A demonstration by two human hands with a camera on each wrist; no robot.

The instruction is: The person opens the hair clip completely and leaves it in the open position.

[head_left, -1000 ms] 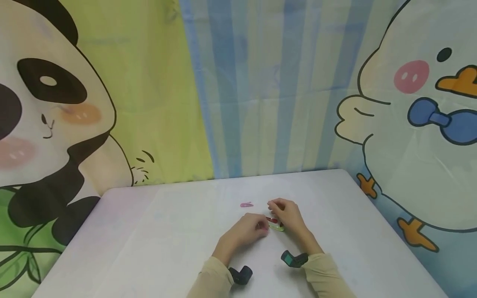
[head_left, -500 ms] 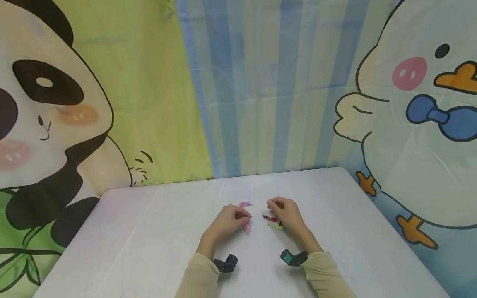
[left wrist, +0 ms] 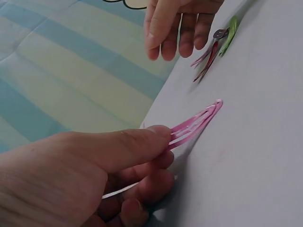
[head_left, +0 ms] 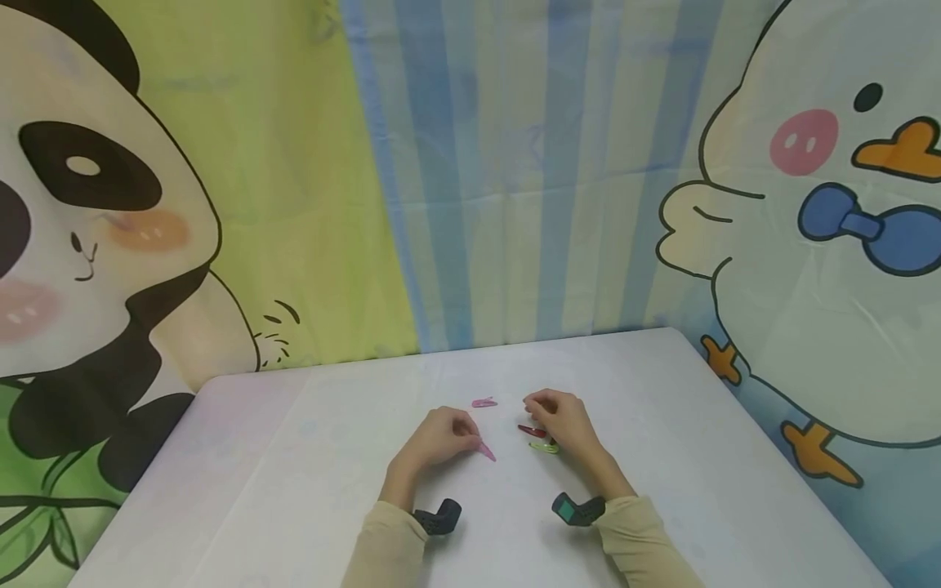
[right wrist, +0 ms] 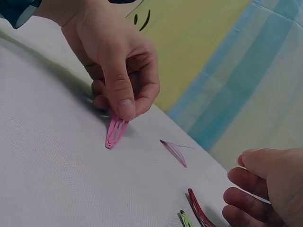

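Observation:
My left hand [head_left: 439,434] pinches a pink snap hair clip [left wrist: 198,124] between thumb and fingertips, its narrow tip pointing away from the hand, close over the white tabletop. To the right, my right hand [head_left: 564,418] hangs with loosely curled fingers and holds nothing. Just beside and below its fingers lie a red snap hair clip [head_left: 532,431] and a green snap hair clip [head_left: 544,447]. Another pink hair clip [right wrist: 174,153] lies farther back between the two hands. A small dark piece [left wrist: 220,34] shows beside the red and green clips in the left wrist view.
The white table [head_left: 309,474] extends to both sides of the hands, its back edge meeting a printed curtain [head_left: 485,180] with a panda and a duck. Each wrist wears a small black camera, the left camera [head_left: 439,518] and the right camera [head_left: 578,510].
My left hand has moved left, away from the red and green clips, with the pink hair clip in its fingers; the clip's tip has swung rightward. My right hand has stayed nearly still.

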